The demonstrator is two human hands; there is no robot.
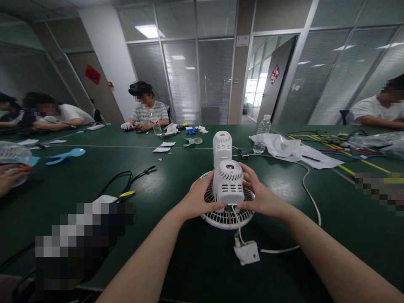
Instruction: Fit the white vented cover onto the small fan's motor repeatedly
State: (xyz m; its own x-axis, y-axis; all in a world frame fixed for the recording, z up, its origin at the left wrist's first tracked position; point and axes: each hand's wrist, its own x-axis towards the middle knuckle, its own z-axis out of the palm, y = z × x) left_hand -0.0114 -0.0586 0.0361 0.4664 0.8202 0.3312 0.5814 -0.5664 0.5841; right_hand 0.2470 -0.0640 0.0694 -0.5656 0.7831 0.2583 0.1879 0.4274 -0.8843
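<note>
A white fan motor housing [229,185] with vent slots rests over a round white fan grille [232,223] lying on the table. My left hand [202,197] grips the housing from its left side, thumb along the lower edge. From the right, my right hand [256,193] holds the same housing, fingers bent round it. Behind it rises another white slotted part [222,145], perhaps joined to it. A cable runs down from the housing to a small white plastic piece [246,253] on the table.
A clear bottle [259,136] and crumpled white paper [284,145] lie beyond, right of the fan. Wires [350,147] spread farther right. At left are black cables [121,179] and a blue fan blade [66,155]. Several people sit around the green table [176,181].
</note>
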